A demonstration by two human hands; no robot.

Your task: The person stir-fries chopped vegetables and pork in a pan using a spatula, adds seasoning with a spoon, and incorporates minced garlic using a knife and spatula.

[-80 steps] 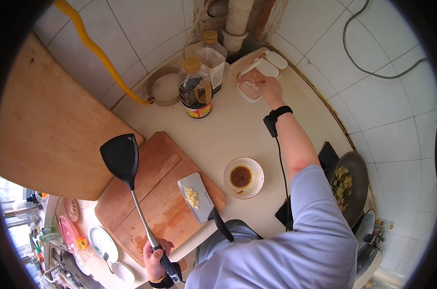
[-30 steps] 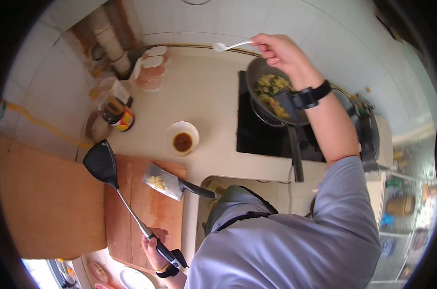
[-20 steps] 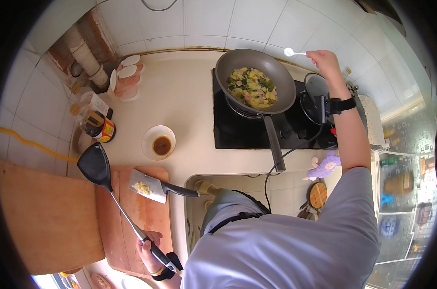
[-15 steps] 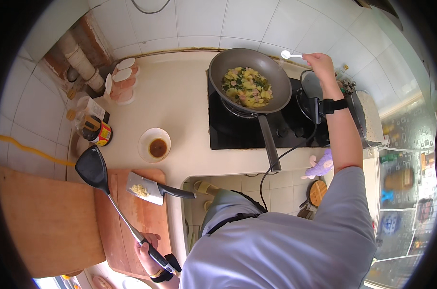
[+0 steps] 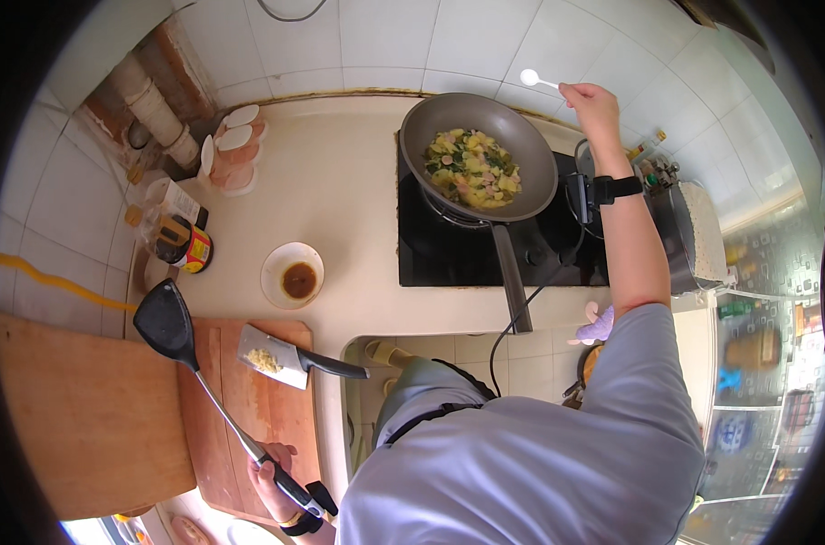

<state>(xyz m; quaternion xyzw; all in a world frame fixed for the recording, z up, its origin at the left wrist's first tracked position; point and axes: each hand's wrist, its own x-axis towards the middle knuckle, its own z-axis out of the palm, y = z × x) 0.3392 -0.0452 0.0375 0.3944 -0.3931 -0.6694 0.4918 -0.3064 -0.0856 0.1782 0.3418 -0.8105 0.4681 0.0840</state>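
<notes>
Above the far right side of the frying pan (image 5: 431,123), my right hand (image 5: 594,107) pinches the handle of a small white spoon (image 5: 531,78). Yellow chunks, dark greens and pinkish round slices (image 5: 472,168) fill the bottom of the pan, which sits on the black stove (image 5: 412,259). At the lower left, my left hand (image 5: 272,481) is closed round the handle of a black-headed spatula (image 5: 165,322), held over the cutting board (image 5: 235,418). On that board lies a cleaver (image 5: 290,368) with a small heap of minced pale bits (image 5: 263,361) on its blade.
A white bowl (image 5: 273,258) of brown sauce stands on the counter (image 5: 358,209). Several bottles (image 5: 193,247) and a lidded seasoning set (image 5: 235,150) line the left wall. A black cable (image 5: 498,343) hangs from my right wrist past the pan handle (image 5: 512,282). A purple toy (image 5: 598,325) sits at the stove's right.
My right hand with the spoon has moved slightly up and left. The spatula's head has shifted a little down and left in my left hand.
</notes>
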